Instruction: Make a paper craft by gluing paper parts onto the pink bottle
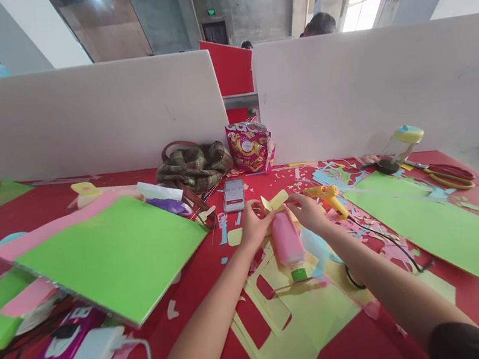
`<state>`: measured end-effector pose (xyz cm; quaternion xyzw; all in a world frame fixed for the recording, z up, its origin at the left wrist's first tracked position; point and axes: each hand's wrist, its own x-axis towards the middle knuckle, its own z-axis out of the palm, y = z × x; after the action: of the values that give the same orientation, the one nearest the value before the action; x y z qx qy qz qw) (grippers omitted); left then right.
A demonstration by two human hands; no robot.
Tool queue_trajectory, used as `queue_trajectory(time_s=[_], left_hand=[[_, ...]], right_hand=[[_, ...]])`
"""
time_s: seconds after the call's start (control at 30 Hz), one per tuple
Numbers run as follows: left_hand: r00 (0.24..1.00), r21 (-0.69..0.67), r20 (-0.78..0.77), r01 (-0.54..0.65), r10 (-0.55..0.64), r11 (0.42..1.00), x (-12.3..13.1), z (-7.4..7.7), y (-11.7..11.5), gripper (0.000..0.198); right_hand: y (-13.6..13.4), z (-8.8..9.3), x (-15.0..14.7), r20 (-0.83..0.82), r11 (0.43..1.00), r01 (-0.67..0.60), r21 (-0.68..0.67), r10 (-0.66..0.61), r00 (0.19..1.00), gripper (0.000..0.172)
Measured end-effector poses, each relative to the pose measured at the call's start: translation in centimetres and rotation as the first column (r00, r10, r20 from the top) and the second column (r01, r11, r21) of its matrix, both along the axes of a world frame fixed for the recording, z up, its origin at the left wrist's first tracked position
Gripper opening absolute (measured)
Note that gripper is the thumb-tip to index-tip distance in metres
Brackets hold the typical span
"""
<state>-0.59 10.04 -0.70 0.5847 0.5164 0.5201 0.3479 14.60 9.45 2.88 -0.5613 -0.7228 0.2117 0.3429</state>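
Observation:
A pink-covered bottle [287, 240] with a green cap [299, 274] lies with its cap end toward me. At its far end sits a folded yellow paper piece [278, 200]. My left hand [255, 224] pinches the left side of this paper, close against the bottle. From the other side my right hand [307, 212] has its fingers closed at the paper's right edge; the fingertips are partly hidden. Cut yellow paper sheets [295, 348] with openings lie beneath the bottle. A yellow hot glue gun [329, 198] rests just right of my right hand.
Green boards [118, 255] [431, 227] flank the work area. A phone [233, 196], snack bag [251, 147] and plaid bag [194, 165] stand farther back, before white panels [73, 121]. Scissors [447, 175] lie right; a power strip [70, 336] with cables lies left. Paper scraps litter the red table.

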Motion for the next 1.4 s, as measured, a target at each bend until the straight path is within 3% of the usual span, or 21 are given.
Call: queue_trajectory(time_s=[0.2, 0.53, 0.87, 1.13, 1.3, 1.4], left_hand=[[0.995, -0.033, 0.065, 0.071, -0.069, 0.997, 0.0, 0.6, 0.0, 0.020], [0.997, 0.020, 0.053, 0.062, -0.063, 0.998, 0.6, 0.8, -0.1, 0.016], [1.000, 0.065, -0.018, -0.008, 0.010, 0.998, 1.0, 1.9, -0.4, 0.006], [0.997, 0.086, -0.073, 0.017, -0.011, 0.996, 0.7, 1.8, -0.6, 0.007], [0.992, 0.108, -0.128, -0.001, 0.015, 0.994, -0.3, 2.3, 0.5, 0.009], [0.982, 0.129, -0.186, 0.057, -0.033, 0.990, -0.9, 3.0, 1.7, 0.011]], right_hand=[[0.5, 0.2, -1.6, -0.160, 1.000, -0.006, -0.016, 0.003, 0.987, 0.026], [0.5, 0.8, -2.9, -0.281, 0.999, 0.006, -0.046, -0.019, 0.959, 0.017], [0.1, 1.4, -3.1, -0.260, 0.999, 0.045, -0.026, -0.050, 0.964, 0.011], [-0.1, 1.6, -3.2, -0.204, 0.980, 0.201, 0.008, -0.195, 0.959, 0.010], [-0.1, 1.8, -3.1, -0.192, 0.971, 0.239, 0.007, -0.233, 0.953, 0.012], [-0.2, 1.9, -3.0, -0.189, 0.969, 0.247, 0.004, -0.242, 0.952, 0.013]])
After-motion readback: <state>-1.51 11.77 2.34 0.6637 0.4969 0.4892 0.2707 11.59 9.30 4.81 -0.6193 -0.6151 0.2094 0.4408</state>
